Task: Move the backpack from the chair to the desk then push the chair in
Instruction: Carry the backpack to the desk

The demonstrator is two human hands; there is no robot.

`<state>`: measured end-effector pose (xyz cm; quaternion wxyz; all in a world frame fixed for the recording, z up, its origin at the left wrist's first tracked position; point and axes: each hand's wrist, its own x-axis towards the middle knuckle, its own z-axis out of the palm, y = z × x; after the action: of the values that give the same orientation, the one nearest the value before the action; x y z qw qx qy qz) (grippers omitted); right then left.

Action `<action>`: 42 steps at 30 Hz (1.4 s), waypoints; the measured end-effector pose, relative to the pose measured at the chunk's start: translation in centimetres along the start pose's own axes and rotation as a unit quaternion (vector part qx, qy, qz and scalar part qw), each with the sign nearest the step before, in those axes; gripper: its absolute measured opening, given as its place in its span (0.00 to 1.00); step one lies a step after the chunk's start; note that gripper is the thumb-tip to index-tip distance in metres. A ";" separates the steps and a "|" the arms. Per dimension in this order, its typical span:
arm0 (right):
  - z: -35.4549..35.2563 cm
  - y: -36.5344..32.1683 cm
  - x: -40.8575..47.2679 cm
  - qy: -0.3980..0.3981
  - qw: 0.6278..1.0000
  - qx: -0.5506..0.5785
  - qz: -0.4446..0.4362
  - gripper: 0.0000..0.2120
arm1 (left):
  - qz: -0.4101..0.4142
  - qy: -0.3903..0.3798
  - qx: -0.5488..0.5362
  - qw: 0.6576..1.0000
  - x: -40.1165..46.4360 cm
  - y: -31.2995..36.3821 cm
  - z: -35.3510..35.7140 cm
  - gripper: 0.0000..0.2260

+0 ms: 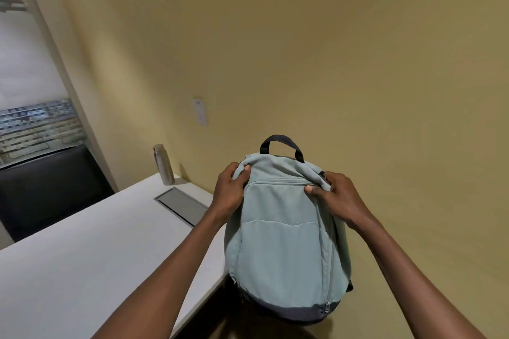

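A pale teal backpack (286, 245) with a dark base and a dark top handle hangs upright in the air, just past the right end of the white desk (91, 264). My left hand (230, 191) pinches the fabric at its upper left corner. My right hand (337, 198) grips the upper right corner, thumb pressed on the front. The bag's bottom sits lower than the desk top, beside the desk's edge. No chair is in view.
A steel water bottle (163, 164) stands at the desk's far corner by the yellow wall. A grey cable hatch (183, 205) is set into the desk near it. A white wall plate (200, 111) is above. A dark panel and window are at left.
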<state>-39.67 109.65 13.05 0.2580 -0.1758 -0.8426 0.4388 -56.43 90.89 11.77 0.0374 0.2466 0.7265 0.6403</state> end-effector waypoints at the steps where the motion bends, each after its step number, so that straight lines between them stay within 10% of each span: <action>1: 0.8 -0.1 0.8 0.006 1.000 0.002 -0.001 0.13 | 0.010 -0.002 0.004 1.000 1.1 -0.1 -0.6 0.10; 21: 14.8 -1.1 18.0 -0.016 0.999 0.033 0.011 0.14 | 0.007 0.075 0.001 0.997 19.3 -5.6 -8.5 0.03; 42: 25.4 6.5 28.5 0.015 0.995 0.041 0.086 0.16 | -0.039 -0.013 0.099 0.994 35.7 -16.5 -6.6 0.06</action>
<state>-77.13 111.69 3.48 0.2392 -0.2431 -0.8017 0.4909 -95.27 98.37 6.58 0.0472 0.2288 0.7949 0.5599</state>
